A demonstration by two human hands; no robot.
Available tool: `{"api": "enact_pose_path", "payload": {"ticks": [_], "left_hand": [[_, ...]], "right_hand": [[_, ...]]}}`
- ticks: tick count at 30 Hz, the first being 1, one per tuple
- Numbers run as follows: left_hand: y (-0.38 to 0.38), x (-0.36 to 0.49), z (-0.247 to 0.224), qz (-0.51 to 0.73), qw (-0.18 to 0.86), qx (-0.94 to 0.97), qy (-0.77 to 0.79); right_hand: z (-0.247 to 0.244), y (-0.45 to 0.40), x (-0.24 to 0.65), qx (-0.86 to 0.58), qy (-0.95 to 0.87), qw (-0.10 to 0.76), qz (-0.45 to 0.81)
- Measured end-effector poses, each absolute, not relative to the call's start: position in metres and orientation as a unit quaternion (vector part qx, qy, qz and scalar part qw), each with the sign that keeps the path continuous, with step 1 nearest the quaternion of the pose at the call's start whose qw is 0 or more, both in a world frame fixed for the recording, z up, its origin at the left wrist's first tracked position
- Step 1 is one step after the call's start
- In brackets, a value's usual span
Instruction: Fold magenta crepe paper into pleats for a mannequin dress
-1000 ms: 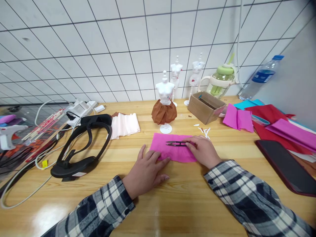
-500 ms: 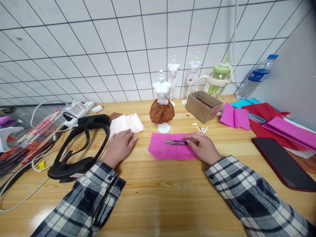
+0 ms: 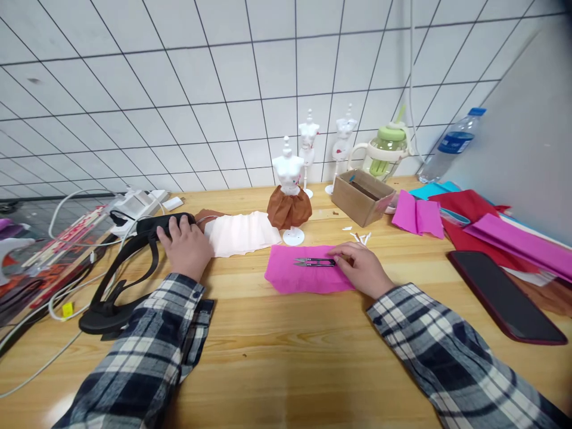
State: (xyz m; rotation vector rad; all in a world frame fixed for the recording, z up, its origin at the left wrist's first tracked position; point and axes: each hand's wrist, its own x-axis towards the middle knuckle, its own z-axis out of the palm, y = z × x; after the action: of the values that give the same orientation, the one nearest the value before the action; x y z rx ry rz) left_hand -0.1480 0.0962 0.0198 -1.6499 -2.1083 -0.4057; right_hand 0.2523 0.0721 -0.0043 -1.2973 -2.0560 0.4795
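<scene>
My right hand [image 3: 364,268] pinches the handle end of black thread snips [image 3: 313,261], whose blades point left over a magenta paper sheet [image 3: 286,280] lying flat on the table. With fingers spread, my left hand [image 3: 187,245] rests over the padded end of a black headset [image 3: 147,226] with straps. Just right of that hand lies a wrinkled pale pink sheet [image 3: 243,233], and a brown piece [image 3: 210,217] shows behind it. Beyond the magenta sheet stands a small white dress form [image 3: 287,167] wearing a puffy brown skirt [image 3: 289,208].
Two more dress forms [image 3: 308,140] stand by the tiled wall. A cardboard box [image 3: 360,202], a green-lidded cup [image 3: 386,152] and a water bottle [image 3: 451,149] are at the back right. Coloured sheets [image 3: 473,208] and a phone [image 3: 507,295] lie right; cables [image 3: 58,298] run at the left.
My left hand has moved left and away from me, off the pale sheet's near edge onto the headset. More of the pale sheet shows. My right hand still holds the snips.
</scene>
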Motion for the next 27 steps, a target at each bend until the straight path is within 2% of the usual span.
{"api": "enact_pose_path", "payload": {"ticks": [5,9,12,21,27], "left_hand": [[0.101,-0.149,0.02,-0.141,0.227,-0.604,-0.75],[0.101,-0.154,0.015,-0.081,0.188,-0.616,-0.76],[0.102,-0.163,0.01,-0.08,0.167,-0.621,-0.762],[0.091,-0.163,0.028,-0.102,0.22,-0.628,-0.739],[0.09,-0.158,0.042,-0.068,0.116,-0.656,-0.743]], "right_hand": [[-0.007,0.075,0.256,-0.501,-0.783,0.315,0.191],[-0.009,0.076,0.259,-0.497,-0.791,0.301,0.191],[-0.01,0.076,0.259,-0.485,-0.804,0.286,0.191],[-0.007,0.076,0.259,-0.473,-0.812,0.282,0.197],[-0.008,0.077,0.26,-0.471,-0.81,0.284,0.204]]}}
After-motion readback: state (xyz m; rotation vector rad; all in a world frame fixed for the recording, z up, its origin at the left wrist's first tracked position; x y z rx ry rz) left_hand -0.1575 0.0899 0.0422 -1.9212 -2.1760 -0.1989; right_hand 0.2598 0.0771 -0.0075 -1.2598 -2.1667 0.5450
